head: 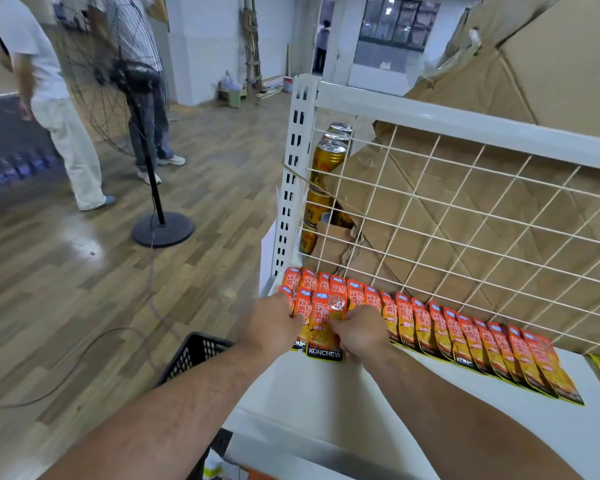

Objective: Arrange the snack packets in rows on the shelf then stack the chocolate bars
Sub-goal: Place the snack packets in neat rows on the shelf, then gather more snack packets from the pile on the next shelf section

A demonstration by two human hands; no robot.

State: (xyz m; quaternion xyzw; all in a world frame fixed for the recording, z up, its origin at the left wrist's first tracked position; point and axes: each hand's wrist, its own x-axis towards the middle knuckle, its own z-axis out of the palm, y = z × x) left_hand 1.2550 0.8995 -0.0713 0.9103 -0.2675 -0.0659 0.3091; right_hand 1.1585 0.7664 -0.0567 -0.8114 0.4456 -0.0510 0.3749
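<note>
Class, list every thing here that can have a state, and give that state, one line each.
Left hand, grips front packets.
Right hand, pinches front packets.
Front packets, held at the row's left end.
Row of packets, overlapping, leaning along the shelf.
Cans, upright, stacked.
Fan, standing; spin cannot be told.

Orange-yellow snack packets point(430, 327) in overlapping row on white shelf point(326, 393), leaning vs. mesh back.
</note>
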